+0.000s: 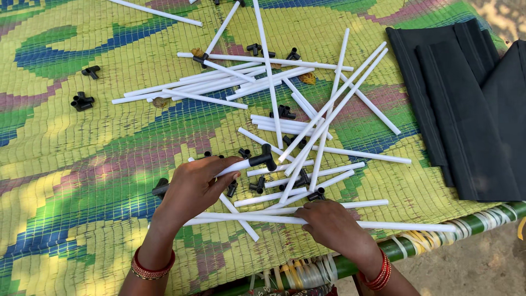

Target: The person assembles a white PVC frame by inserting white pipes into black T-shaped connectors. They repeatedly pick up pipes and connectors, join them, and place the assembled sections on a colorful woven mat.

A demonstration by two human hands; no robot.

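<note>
The left hand [192, 186] grips a white plastic tube with a black plastic elbow connector [264, 159] pointing toward two o'clock, while the right hand [329, 222] presses flat on a long white plastic rod [411, 226].

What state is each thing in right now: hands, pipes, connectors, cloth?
left hand: closed around a white plastic pipe with a black connector on its end, raised off the mat.
right hand: pressing down on a long white pipe lying flat.
loose white pipes: scattered, crossing.
loose black connectors: unattached.
black cloth: folded, flat.

Tubes [307, 109] scattered mid-mat [82, 164], connectors [82, 102] far left, folded cloth [471, 104] right
</note>
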